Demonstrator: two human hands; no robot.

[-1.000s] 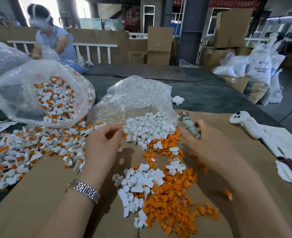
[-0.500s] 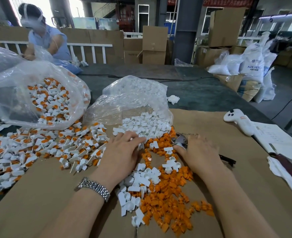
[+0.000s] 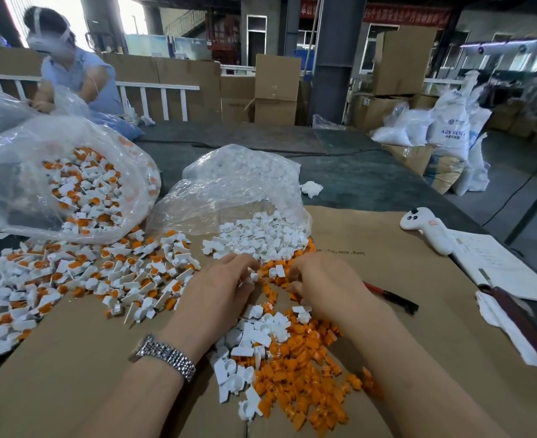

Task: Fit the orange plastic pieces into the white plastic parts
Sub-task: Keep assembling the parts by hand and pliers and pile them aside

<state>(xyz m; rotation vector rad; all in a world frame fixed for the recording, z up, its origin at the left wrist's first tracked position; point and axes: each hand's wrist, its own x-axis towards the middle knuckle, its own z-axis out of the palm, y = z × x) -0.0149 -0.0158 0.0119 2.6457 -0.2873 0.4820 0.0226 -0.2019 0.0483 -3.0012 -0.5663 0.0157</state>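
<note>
On the cardboard-covered bench (image 3: 387,311), white plastic parts (image 3: 261,235) spill from a clear bag (image 3: 229,191), orange plastic pieces (image 3: 295,374) heaped nearer. Both hands are picking stock: left hand (image 3: 220,295) pinches a small white part; the right hand (image 3: 324,286) grip I cannot tell. Next likely needs aligning one orange piece.

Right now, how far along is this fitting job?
A fair way, but far from finished. Done: a fitted pile of white parts with orange in them lies on the left, more in the bag. In hand: the left hand and right hand pick at pieces between them; what they pinch is hidden. Left: loose orange pieces and white parts still spill from the middle bag.
</note>
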